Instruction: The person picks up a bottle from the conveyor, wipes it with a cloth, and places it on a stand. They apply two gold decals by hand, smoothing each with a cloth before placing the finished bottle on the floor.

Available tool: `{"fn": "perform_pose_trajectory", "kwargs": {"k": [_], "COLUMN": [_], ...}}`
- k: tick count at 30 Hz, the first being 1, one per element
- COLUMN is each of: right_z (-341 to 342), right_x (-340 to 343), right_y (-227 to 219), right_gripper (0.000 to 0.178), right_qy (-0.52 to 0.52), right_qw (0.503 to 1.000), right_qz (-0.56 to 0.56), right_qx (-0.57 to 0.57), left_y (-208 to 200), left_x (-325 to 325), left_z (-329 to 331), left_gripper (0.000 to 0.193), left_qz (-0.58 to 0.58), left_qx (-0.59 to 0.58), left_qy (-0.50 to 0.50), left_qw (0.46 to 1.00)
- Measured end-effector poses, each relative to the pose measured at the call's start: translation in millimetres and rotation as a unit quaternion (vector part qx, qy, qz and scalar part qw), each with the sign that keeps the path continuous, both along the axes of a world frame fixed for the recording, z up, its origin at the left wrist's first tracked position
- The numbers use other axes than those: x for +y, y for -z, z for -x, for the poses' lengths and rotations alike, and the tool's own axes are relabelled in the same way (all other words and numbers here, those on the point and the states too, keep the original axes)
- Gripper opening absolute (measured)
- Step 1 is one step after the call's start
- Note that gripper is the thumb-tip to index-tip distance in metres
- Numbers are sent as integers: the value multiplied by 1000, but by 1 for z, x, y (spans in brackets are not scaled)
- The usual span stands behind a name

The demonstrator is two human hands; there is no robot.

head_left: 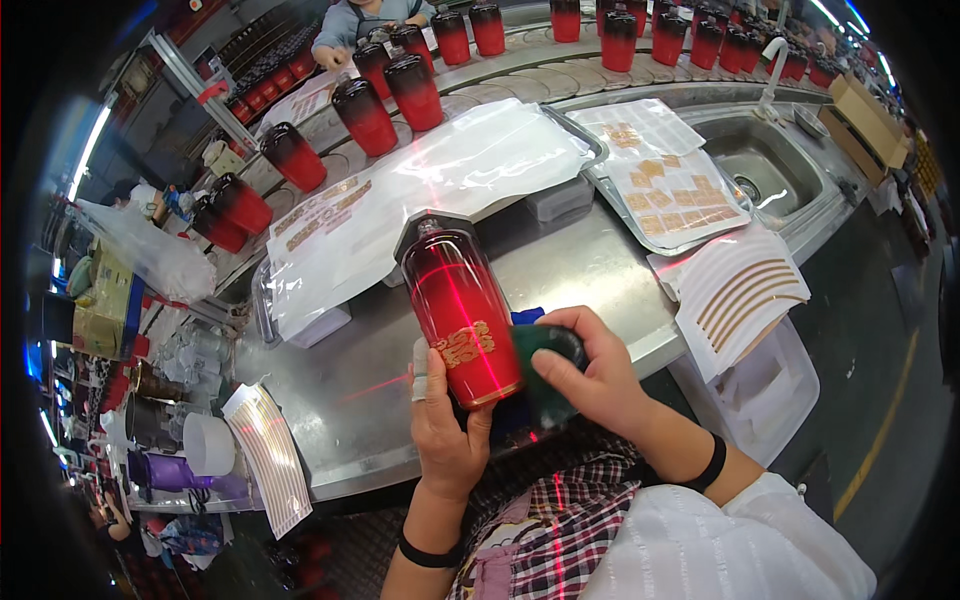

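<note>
A glossy bottle (450, 290), red fading to black at its shoulder, leans at a tilt in front of me, neck pointing away. Its top lies against a dark angular rest (408, 236). Gold decoration (466, 346) sits low on its front, and red laser lines cross it. My left hand (450, 440) grips the bottle near its base; one finger wears a pale wrap. Closed around a dark green flat scraper or pad (548, 375), my right hand (598, 378) keeps it at the bottle's lower right side. Whether the pad touches the glass, I cannot tell.
White sheets (480, 160) cover a tray beyond the bottle. Gold decals (670, 195) lie on a tray near a sink (765, 165). Striped gold decal sheets (750, 300) hang at the table's right edge. Several red-black bottles (365, 118) line a curved conveyor; a person (365, 25) sits behind it.
</note>
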State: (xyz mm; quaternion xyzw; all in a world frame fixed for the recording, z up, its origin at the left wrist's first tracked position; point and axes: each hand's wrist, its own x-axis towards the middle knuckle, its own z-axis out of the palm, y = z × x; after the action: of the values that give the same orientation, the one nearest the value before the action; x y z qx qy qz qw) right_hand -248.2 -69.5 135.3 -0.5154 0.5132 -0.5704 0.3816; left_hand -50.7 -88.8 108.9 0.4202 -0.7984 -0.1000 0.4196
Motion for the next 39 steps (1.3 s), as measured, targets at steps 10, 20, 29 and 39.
{"fn": "perform_pose_trajectory", "kwargs": {"k": [10,20,29,39], "right_z": [1,9,19,43], "right_x": [-2,-9,0,3], "right_y": [4,12,-2,-18], "right_gripper": [32,36,36,37], "right_qy": [-51,-31,-76,-71], "right_qw": [998,999,997,993], "right_qz": [-22,14,15,36], "right_qx": [-19,36,15,87], "left_y": [-3,-51,-22,-32], "left_x": [-1,-14,-8,-15], "left_z": [-2,15,8,9], "left_gripper": [73,78,64,64], "left_qz": [-79,81,56,102], "left_qx": [101,-270,-108,-257], "left_qy": [32,20,32,6], "left_qw": [991,959,992,961]}}
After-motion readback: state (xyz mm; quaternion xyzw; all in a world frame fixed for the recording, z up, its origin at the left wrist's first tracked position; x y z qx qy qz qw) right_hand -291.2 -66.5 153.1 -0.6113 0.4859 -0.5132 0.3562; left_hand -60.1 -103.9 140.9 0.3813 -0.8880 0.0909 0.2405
